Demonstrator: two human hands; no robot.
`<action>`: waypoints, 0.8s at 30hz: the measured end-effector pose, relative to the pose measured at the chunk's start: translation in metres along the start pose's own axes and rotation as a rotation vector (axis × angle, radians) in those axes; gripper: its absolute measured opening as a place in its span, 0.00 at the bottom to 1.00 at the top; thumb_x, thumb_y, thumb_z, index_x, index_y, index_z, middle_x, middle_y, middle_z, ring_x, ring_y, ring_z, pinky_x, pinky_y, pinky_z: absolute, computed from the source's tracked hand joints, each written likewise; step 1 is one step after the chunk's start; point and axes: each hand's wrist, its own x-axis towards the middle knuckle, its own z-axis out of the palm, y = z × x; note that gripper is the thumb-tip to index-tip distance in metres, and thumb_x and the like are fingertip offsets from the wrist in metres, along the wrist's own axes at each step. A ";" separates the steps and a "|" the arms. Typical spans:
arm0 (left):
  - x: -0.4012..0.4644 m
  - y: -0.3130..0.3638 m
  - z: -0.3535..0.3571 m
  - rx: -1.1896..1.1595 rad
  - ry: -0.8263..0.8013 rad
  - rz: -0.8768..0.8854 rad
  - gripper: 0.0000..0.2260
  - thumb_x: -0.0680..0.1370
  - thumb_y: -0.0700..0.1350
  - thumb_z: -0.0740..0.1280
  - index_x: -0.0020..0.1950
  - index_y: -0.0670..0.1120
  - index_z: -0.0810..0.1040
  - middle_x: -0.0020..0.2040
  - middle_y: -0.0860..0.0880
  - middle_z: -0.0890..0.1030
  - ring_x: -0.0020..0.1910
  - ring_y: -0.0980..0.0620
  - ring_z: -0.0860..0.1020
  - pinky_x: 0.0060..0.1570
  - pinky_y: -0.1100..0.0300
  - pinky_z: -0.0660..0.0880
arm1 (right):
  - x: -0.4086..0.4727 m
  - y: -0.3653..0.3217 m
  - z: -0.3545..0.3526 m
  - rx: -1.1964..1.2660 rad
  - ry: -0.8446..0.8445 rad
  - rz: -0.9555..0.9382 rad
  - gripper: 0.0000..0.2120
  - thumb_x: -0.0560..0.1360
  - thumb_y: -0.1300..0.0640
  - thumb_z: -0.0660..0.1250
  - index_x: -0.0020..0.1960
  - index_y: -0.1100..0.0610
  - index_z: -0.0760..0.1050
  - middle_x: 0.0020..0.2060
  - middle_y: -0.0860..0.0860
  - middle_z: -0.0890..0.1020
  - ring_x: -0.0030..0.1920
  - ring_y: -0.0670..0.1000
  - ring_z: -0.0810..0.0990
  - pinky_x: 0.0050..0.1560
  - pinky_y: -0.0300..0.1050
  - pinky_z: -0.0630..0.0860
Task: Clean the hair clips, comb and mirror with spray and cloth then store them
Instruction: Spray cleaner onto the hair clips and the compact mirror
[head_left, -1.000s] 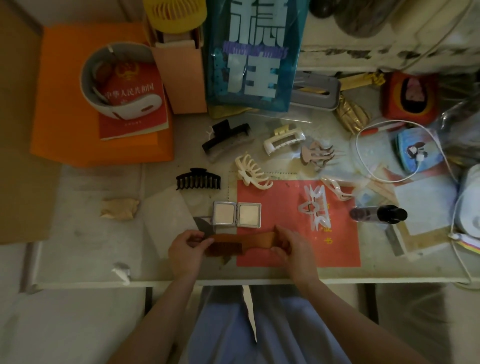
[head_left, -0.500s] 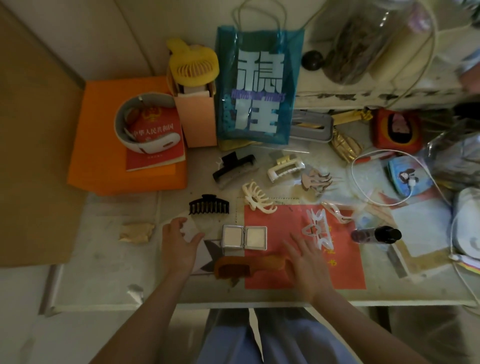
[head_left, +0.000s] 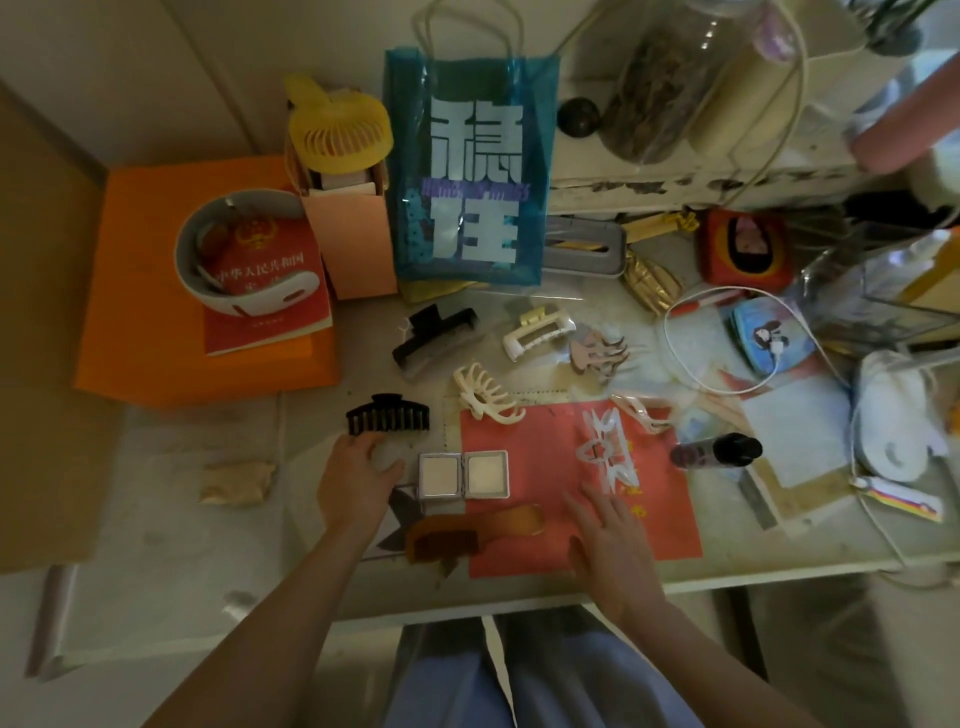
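Lying flat just below the open mirror (head_left: 463, 475), the brown comb (head_left: 470, 531) runs roughly left to right.

Its toothed end sits left of the mirror's hinge and its rounded handle tips slightly up toward the mirror's right half, over the edge of the red sheet (head_left: 540, 540). Left of the mirror, the left hand (head_left: 357, 480) curls its fingers around a pale cloth (head_left: 387, 453), just under the black claw clip (head_left: 388, 414). Right of the mirror, the right hand (head_left: 613, 540) rests flat on the red sheet with fingers spread, beside the comb's handle but not touching it.
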 end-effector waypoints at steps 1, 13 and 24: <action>-0.002 0.003 0.000 -0.007 0.011 0.003 0.19 0.73 0.45 0.72 0.62 0.44 0.76 0.58 0.43 0.76 0.55 0.46 0.75 0.49 0.58 0.69 | -0.003 0.001 -0.001 0.022 0.010 0.011 0.33 0.58 0.60 0.79 0.61 0.54 0.75 0.60 0.56 0.79 0.55 0.59 0.79 0.48 0.54 0.80; -0.040 0.117 0.036 -0.179 -0.092 0.329 0.11 0.74 0.49 0.71 0.55 0.49 0.80 0.52 0.53 0.74 0.48 0.58 0.72 0.46 0.65 0.69 | -0.023 0.031 -0.024 0.092 0.203 0.277 0.31 0.58 0.61 0.77 0.61 0.56 0.77 0.54 0.56 0.80 0.47 0.60 0.80 0.45 0.53 0.79; -0.056 0.205 0.068 -0.171 -0.239 0.585 0.12 0.71 0.42 0.73 0.55 0.47 0.81 0.53 0.52 0.74 0.50 0.55 0.74 0.46 0.66 0.68 | -0.015 0.094 -0.039 0.450 0.299 0.695 0.25 0.73 0.57 0.70 0.68 0.59 0.71 0.64 0.58 0.76 0.65 0.59 0.72 0.66 0.52 0.67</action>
